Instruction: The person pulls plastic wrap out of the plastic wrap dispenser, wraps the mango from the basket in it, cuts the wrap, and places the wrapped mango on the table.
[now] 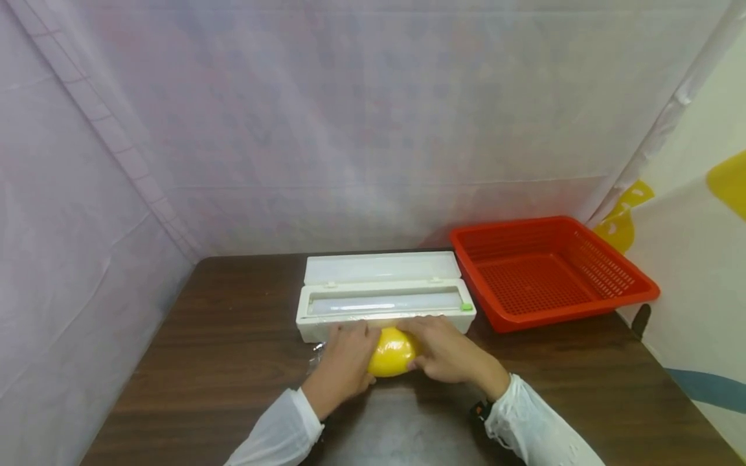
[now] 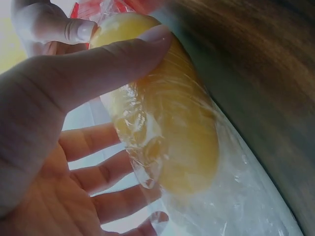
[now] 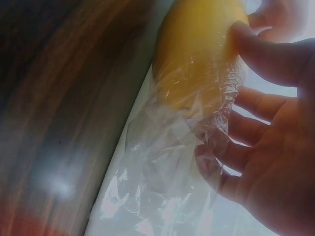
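Observation:
A yellow oval fruit (image 1: 392, 353) lies on the brown table (image 1: 233, 362), just in front of a white cling-film dispenser (image 1: 384, 301) whose lid is up. Clear cling film (image 2: 246, 196) is wrapped loosely over the fruit (image 2: 182, 128) and trails onto the table. My left hand (image 1: 348, 355) cups the fruit's left end, its thumb (image 2: 108, 59) pressed on top and the fingers spread behind the film. My right hand (image 1: 438, 349) cups the right end, with the thumb (image 3: 261, 54) on the fruit (image 3: 197, 44) and the fingers under crumpled film (image 3: 147, 187).
A red perforated plastic basket (image 1: 635, 281) stands at the back right of the table, with nothing in it. White sheeting hangs behind and to the left. The table's right edge runs close to the basket.

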`<state>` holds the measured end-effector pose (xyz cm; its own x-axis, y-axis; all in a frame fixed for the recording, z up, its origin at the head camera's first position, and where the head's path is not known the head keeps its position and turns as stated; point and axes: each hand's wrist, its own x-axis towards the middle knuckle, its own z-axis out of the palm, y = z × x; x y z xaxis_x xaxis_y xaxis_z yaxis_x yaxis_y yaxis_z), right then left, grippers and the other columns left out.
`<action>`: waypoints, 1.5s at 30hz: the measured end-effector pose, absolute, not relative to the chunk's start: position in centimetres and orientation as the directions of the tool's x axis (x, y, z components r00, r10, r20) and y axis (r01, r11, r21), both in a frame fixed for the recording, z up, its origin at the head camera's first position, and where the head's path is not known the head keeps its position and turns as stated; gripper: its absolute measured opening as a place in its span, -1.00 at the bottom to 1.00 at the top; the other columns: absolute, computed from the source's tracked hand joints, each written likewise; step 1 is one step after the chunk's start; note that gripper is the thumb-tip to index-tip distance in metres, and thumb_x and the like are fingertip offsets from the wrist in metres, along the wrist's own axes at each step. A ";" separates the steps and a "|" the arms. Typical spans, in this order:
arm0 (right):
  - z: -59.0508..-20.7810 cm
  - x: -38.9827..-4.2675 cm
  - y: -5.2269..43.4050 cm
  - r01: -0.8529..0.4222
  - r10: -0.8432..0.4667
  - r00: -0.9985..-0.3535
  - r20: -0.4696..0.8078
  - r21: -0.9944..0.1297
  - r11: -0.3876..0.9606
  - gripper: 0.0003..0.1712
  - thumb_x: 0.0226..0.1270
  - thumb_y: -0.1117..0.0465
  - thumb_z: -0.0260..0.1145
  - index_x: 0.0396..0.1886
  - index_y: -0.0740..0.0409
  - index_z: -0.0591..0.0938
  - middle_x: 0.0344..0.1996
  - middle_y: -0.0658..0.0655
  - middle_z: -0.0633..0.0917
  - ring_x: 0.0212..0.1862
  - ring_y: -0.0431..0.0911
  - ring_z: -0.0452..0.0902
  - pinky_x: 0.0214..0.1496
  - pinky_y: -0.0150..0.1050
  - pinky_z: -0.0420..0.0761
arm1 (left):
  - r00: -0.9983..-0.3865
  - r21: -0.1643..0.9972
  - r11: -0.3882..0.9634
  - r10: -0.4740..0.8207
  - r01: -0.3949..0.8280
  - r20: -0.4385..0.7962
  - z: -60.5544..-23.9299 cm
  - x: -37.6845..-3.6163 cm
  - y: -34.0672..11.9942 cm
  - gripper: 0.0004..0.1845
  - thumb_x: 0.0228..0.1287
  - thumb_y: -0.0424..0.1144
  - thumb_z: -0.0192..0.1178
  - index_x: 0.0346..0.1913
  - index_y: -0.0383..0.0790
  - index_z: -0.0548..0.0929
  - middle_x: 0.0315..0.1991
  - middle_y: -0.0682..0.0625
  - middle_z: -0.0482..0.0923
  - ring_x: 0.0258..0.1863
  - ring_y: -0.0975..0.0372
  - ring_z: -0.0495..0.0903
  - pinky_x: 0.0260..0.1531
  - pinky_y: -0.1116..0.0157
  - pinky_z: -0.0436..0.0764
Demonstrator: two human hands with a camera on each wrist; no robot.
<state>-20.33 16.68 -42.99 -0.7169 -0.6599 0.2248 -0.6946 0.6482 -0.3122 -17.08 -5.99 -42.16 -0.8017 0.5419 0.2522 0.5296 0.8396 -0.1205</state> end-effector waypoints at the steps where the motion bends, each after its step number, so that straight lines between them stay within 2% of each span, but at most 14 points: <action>1: -43.0 -20.4 16.7 -0.695 -0.660 -0.716 0.225 -0.313 0.647 -0.21 0.00 0.09 0.58 0.30 0.05 0.55 0.13 -0.01 0.70 0.08 -0.10 0.61 0.18 -0.03 0.57 | -0.805 -0.123 0.841 0.539 0.526 0.246 -42.1 -17.1 -6.0 -0.20 -0.32 0.15 0.66 0.01 -0.16 0.59 -0.23 -0.05 0.58 -0.22 0.09 0.60 -0.17 0.09 0.51; 7: -43.2 -20.5 16.6 -0.687 -0.655 -0.724 0.217 -0.311 0.657 -0.21 0.03 0.06 0.56 0.32 0.03 0.54 0.16 -0.02 0.68 0.13 -0.11 0.60 0.22 0.00 0.55 | -0.819 -0.137 0.848 0.530 0.512 0.220 -42.0 -17.1 -6.0 -0.21 -0.26 0.16 0.63 0.06 -0.15 0.60 -0.18 -0.06 0.60 -0.17 0.06 0.56 -0.14 0.09 0.53; 22: -43.2 -20.6 16.6 -0.691 -0.667 -0.717 0.204 -0.340 0.638 -0.26 0.11 0.08 0.52 0.33 0.04 0.54 0.18 -0.02 0.68 0.15 -0.12 0.61 0.28 -0.06 0.56 | -0.798 -0.107 0.822 0.569 0.559 0.198 -42.0 -17.6 -6.6 -0.22 -0.17 0.16 0.57 0.15 -0.13 0.62 -0.12 -0.06 0.62 -0.12 0.07 0.57 -0.06 0.08 0.56; 30: -43.2 -20.5 16.5 -0.685 -0.674 -0.716 0.182 -0.373 0.626 -0.29 0.14 0.12 0.49 0.33 0.03 0.53 0.11 -0.07 0.68 0.07 -0.18 0.59 0.23 -0.08 0.58 | -0.809 -0.067 0.824 0.565 0.562 0.161 -42.1 -17.7 -6.7 -0.20 -0.14 0.14 0.56 0.20 -0.16 0.59 -0.05 -0.09 0.63 -0.05 0.05 0.58 0.01 0.06 0.56; 40: -43.4 -20.7 16.5 -0.669 -0.672 -0.725 0.151 -0.385 0.635 -0.31 0.19 0.11 0.46 0.35 0.06 0.53 0.20 -0.01 0.65 0.18 -0.13 0.57 0.33 -0.05 0.52 | -0.818 -0.020 0.827 0.559 0.562 0.132 -41.9 -17.7 -6.8 -0.18 -0.12 0.11 0.56 0.25 -0.18 0.59 0.00 -0.08 0.63 0.02 0.07 0.59 0.06 0.03 0.54; 45: -43.5 -20.7 16.6 -0.669 -0.676 -0.723 0.144 -0.392 0.632 -0.32 0.20 0.11 0.45 0.35 0.06 0.52 0.20 -0.01 0.66 0.18 -0.13 0.57 0.33 -0.05 0.52 | -0.823 -0.012 0.829 0.556 0.559 0.119 -42.0 -17.8 -6.8 -0.17 -0.12 0.11 0.56 0.26 -0.15 0.59 -0.02 -0.07 0.62 0.00 0.07 0.58 0.03 0.04 0.54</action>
